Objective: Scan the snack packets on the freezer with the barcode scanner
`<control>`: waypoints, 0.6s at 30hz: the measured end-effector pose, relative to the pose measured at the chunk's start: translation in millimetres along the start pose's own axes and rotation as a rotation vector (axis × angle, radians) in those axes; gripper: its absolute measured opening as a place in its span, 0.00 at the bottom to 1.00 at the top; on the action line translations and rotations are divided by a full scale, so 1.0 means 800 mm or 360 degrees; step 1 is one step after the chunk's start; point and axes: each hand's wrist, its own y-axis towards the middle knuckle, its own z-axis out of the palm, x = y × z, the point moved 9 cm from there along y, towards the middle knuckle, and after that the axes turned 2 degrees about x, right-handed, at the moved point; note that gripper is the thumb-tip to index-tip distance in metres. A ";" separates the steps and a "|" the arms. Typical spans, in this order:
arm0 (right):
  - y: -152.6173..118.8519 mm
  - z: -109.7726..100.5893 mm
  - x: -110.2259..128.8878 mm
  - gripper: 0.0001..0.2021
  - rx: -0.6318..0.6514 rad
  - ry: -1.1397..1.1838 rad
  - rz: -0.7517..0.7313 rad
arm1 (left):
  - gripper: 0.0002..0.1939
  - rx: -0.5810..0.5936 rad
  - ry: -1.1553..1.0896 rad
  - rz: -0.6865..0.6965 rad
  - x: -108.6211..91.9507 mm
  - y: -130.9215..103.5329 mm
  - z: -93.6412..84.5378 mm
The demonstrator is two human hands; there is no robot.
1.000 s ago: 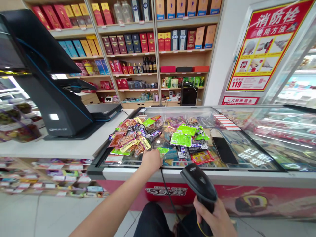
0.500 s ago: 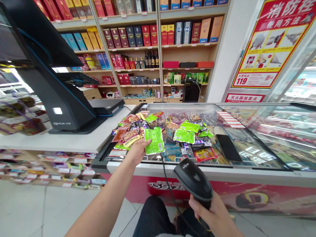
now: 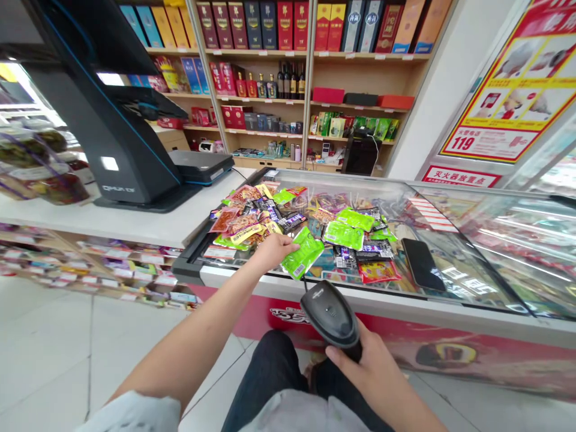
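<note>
My left hand [image 3: 275, 252] pinches a bright green snack packet [image 3: 303, 253] by its left edge, over the front of the glass-topped freezer. In my right hand [image 3: 366, 360] is a black barcode scanner [image 3: 330, 315], its head tilted up toward the green packet, just below and right of it. Behind my left hand lies a heap of mixed snack packets [image 3: 245, 222]. To the right sits a second group, with green packets [image 3: 344, 234] on top, dark packets [image 3: 375, 249] and a red packet [image 3: 379, 271] at its front.
A black phone [image 3: 423, 264] rests on the freezer glass at the right. On the left, a white counter [image 3: 135, 225] carries a dark point-of-sale machine [image 3: 117, 144] and food jars [image 3: 60, 186]. Shelves [image 3: 258, 102] of boxes and bottles stand behind.
The green packet has shifted slightly right and turned at a slant in my left hand. The scanner has moved a little left, closer to it. The camera view has tilted downward.
</note>
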 end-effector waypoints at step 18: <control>0.003 -0.001 -0.013 0.18 -0.0074 -0.0015 0.0051 | 0.26 0.0098 0.0081 0.0002 -0.005 0.007 0.012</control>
